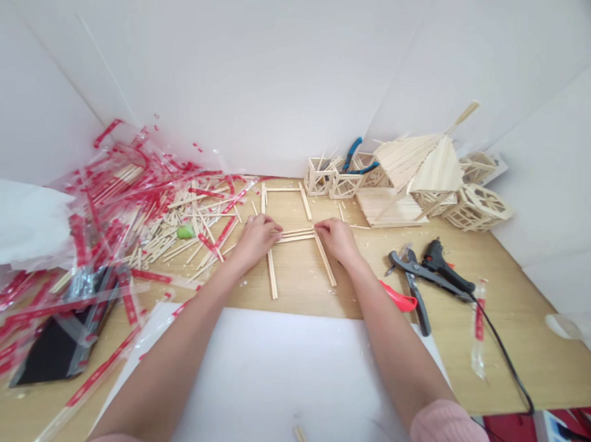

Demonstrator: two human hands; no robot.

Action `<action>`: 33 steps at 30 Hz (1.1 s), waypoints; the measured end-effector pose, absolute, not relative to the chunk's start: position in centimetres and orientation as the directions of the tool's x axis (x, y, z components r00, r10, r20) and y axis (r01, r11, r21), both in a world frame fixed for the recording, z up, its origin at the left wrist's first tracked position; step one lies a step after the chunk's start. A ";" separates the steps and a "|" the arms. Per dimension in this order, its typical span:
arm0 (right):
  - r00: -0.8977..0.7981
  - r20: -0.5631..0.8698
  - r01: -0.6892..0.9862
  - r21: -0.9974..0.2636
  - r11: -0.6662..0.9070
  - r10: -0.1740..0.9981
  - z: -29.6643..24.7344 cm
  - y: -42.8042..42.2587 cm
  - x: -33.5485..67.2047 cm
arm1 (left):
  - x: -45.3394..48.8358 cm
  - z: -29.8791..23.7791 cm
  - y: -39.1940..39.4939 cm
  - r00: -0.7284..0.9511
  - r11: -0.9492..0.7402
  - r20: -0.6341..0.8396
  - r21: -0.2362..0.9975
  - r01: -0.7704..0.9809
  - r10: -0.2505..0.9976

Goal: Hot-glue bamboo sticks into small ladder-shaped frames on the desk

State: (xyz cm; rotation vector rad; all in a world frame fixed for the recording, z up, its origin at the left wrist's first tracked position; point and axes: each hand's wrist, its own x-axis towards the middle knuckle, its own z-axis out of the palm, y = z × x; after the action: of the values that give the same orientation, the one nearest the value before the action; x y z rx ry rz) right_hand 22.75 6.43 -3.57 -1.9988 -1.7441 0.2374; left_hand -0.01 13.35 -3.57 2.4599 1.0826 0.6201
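My left hand (257,239) is closed on the left corner of a frame of wooden sticks (297,236), fingers pinched together. The right corner is pinched by my right hand (336,239). Two nearly parallel sticks run between my hands, and a leg extends towards me from each side. My fingers hide both corner joints. Just beyond lies a second, similar stick frame (283,189) with three sides. A white sheet (286,367) lies beneath my forearms, with a short stick piece (303,441) at its near edge.
Loose sticks and red-and-clear wrappers (129,164) heap at left beside a black object (62,347). Blue-handled pliers (352,159) rest in stick boxes; a stick-built house (413,168) stands at back right. Grey-handled cutters (414,281) and a glue gun (443,265) with its cord lie at right.
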 end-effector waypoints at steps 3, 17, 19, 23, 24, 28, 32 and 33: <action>0.183 0.163 0.885 -0.457 -0.090 0.970 -3.5 6.4 22.7 | -0.1 -3.4 13.4 0.613 -0.624 0.221 0.514 0.588 0.759; 0.182 0.155 0.873 -0.480 -0.087 0.971 -3.3 6.2 22.2 | -2.7 -2.9 15.7 0.568 -0.551 0.156 0.539 0.637 0.808; 0.187 0.147 0.872 -0.479 -0.095 0.971 -3.3 6.2 22.2 | -2.7 -2.8 15.5 0.572 -0.552 0.152 0.540 0.635 0.806; 0.190 0.159 0.876 -0.473 -0.094 0.969 -3.2 6.3 22.3 | -2.3 -2.1 14.8 0.543 -0.517 0.123 0.530 0.672 0.831; 0.188 0.169 0.877 -0.472 -0.088 0.967 -3.2 6.3 22.3 | -2.2 -1.9 14.6 0.528 -0.500 0.110 0.530 0.685 0.842; 0.188 0.191 0.885 -0.457 -0.082 0.963 -3.3 6.3 22.2 | -1.7 -1.4 14.0 0.496 -0.457 0.077 0.530 0.714 0.865; 0.216 0.184 0.889 -0.443 -0.115 0.959 -3.3 6.3 22.1 | -1.4 -1.8 13.8 0.504 -0.469 0.072 0.500 0.728 0.861; 0.220 0.182 0.889 -0.442 -0.121 0.958 -3.3 6.2 22.1 | -1.3 -2.0 13.8 0.507 -0.472 0.074 0.497 0.728 0.859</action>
State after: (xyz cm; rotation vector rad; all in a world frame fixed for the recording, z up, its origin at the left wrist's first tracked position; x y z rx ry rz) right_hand 22.08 6.24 -3.30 -2.0440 -1.7010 0.2024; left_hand -1.35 13.78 -1.97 2.3489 1.3106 0.4429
